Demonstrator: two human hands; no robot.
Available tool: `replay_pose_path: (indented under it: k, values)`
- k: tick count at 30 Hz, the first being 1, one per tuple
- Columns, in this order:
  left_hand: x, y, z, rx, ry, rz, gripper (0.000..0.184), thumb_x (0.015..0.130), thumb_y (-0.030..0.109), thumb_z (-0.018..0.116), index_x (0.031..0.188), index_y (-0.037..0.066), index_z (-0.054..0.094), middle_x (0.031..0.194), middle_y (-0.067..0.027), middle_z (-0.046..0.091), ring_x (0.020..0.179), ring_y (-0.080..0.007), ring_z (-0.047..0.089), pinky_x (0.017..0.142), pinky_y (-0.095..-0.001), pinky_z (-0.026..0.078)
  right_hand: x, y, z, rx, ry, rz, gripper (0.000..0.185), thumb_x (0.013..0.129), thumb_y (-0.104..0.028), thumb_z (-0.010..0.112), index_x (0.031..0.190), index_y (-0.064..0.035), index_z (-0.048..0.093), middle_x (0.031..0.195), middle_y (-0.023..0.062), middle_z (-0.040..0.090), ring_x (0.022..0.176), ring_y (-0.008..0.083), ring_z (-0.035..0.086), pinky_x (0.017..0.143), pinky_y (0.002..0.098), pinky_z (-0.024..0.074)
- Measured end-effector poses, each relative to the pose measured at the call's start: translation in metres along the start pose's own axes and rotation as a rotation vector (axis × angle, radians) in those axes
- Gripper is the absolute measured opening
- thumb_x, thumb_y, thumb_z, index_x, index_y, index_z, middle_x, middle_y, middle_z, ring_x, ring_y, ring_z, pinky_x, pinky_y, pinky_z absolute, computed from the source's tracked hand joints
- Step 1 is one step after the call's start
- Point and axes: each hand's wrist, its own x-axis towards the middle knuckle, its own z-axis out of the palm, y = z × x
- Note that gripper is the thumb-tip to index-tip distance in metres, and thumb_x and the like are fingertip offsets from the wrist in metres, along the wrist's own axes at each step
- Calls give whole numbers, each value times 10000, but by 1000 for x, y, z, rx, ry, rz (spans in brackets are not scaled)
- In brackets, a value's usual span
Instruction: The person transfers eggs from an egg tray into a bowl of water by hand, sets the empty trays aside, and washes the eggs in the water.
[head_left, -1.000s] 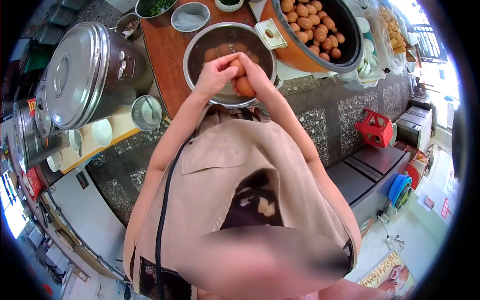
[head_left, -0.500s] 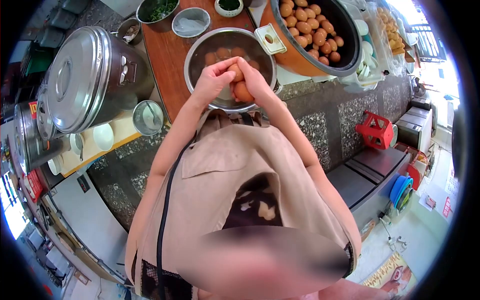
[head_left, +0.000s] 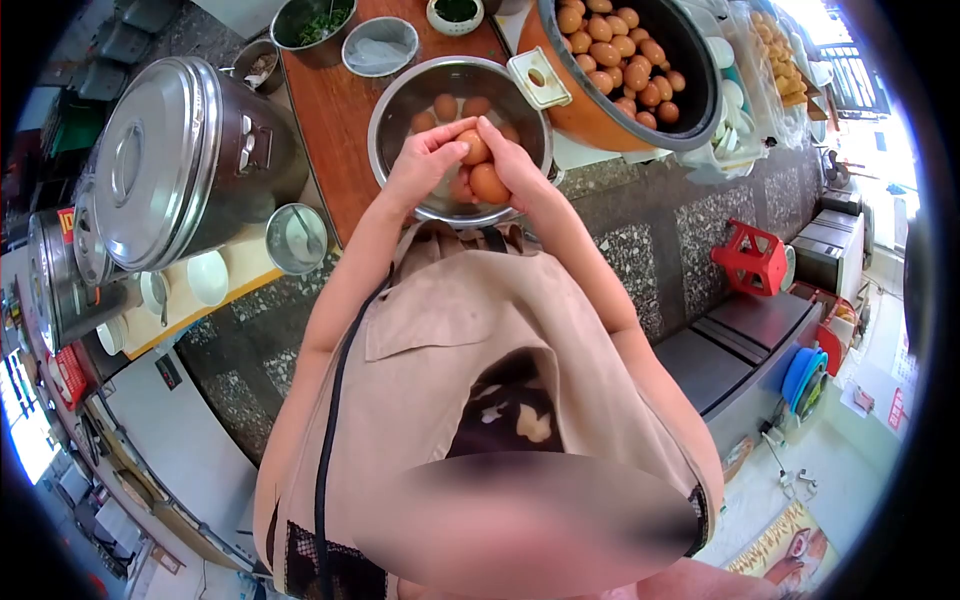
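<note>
Over the steel bowl (head_left: 378,150), my left hand (head_left: 425,162) and my right hand (head_left: 513,168) meet at the fingertips. Between them is a brown egg (head_left: 474,147), with my left thumb and fingers closed against it. A second brown egg (head_left: 489,184) sits lower, held in my right hand, whose fingers curl under the two eggs and are partly hidden. Several more brown eggs (head_left: 446,106) lie in the bowl, apparently in water. Whether the eggs in my hands still have shell on cannot be made out.
A large orange pot (head_left: 580,115) of brown eggs stands right of the bowl. On the wooden board (head_left: 335,140) are a pot of chopped greens (head_left: 325,18) and a lined container (head_left: 381,46). A big lidded steel pot (head_left: 150,165) stands left; a red stool (head_left: 750,258) is at right.
Both hands stay over the bowl. The two held eggs show a little more between my fingers, and my grip has shifted slightly.
</note>
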Motion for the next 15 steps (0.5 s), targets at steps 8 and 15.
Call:
replay_pose_path:
  k: [8, 15]
  values:
    - [20, -98, -55, 1480, 110, 222, 150, 757, 106, 558, 884, 88, 635, 1033, -131, 547, 934, -350, 565, 748, -421, 509, 58, 62, -51, -1400, 391, -253, 368, 681, -322, 668, 939, -78, 571, 850, 127, 646, 828, 322, 622, 728, 429, 496]
    - [35, -113, -51, 1817, 54, 83, 437, 724, 88, 622, 1156, 88, 558, 1356, -147, 331, 1248, -507, 283, 894, -538, 438, 70, 84, -47, -1786, 283, -253, 190, 720, -130, 572, 908, -101, 579, 846, 161, 651, 789, 313, 647, 643, 418, 515]
